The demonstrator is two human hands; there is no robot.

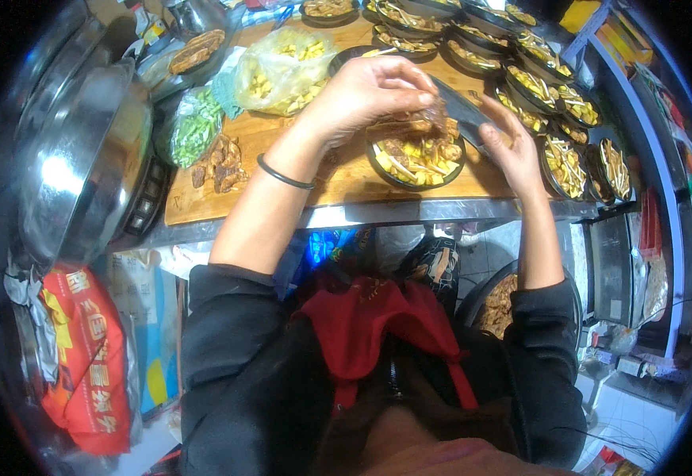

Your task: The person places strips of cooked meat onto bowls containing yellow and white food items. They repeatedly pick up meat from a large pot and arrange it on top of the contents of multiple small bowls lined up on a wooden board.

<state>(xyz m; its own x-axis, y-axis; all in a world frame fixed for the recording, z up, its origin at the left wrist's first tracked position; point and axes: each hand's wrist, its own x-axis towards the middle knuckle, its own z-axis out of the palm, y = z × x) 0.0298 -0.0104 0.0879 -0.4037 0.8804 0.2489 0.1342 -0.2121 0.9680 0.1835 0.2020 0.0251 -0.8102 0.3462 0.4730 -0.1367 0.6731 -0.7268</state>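
My left hand [381, 94] is closed, fingers pinched round brown cooked meat [435, 116], just above a black bowl [419, 187]. Potato cubes, pale thin strips and meat pieces [421, 159] fill that bowl. To its right is my right hand [514, 151], thumb and fingers spread apart, with no food seen in it. A dark flat blade [465, 111], apparently a knife, shows behind the bowl and close to the right fingers; its handle is hidden. More brown meat [220, 165] lies on the wooden board [282, 178], left of my left forearm.
Several filled black bowls [566, 165] crowd the board's right and far sides. A plastic bag of potato cubes [282, 71] and a bag of chopped greens [195, 127] stand at left. A large metal basin [80, 170] is further left. Below, a pot of brown food [498, 305] sits near my right elbow.
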